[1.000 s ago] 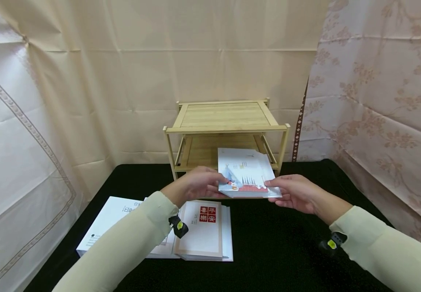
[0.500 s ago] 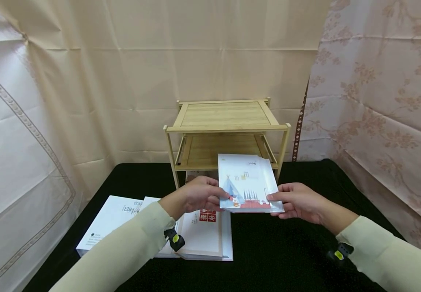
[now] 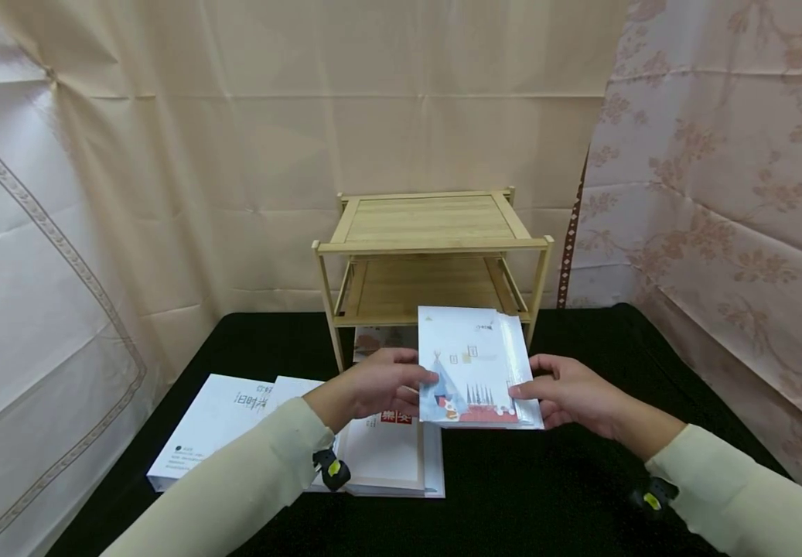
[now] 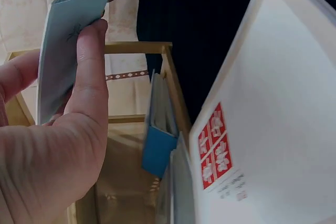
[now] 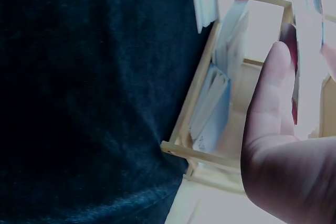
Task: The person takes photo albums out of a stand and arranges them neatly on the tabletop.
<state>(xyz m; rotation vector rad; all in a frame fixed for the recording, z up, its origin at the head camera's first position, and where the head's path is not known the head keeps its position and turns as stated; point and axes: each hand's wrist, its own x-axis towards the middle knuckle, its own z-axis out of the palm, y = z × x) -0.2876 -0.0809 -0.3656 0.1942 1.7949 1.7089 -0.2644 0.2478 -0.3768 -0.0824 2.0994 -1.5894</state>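
A white book (image 3: pixel 466 363) with a blue tent and a red strip on its cover is held up in front of the rack. My left hand (image 3: pixel 376 384) grips its left edge, thumb on the cover and fingers behind. On the opposite edge my right hand (image 3: pixel 578 396) pinches it near the lower corner. The left wrist view shows the fingers spread across the back of the held book (image 4: pixel 60 61). Below my left forearm lies a white book with a red square stamp (image 3: pixel 387 460), partly covered by that hand.
A two-tier wooden rack (image 3: pixel 435 220) stands at the back of the black cloth (image 3: pixel 547 495). Beneath its lower shelf are several books, among them a blue one (image 4: pixel 159 150). Another white book (image 3: pixel 199 425) lies at the left. Curtains (image 3: pixel 401 139) close off the back and sides.
Both hands have drawn the white book back from the rack and lower in the head view. Its cover now faces up toward the head more fully, and books under the rack have come into view.
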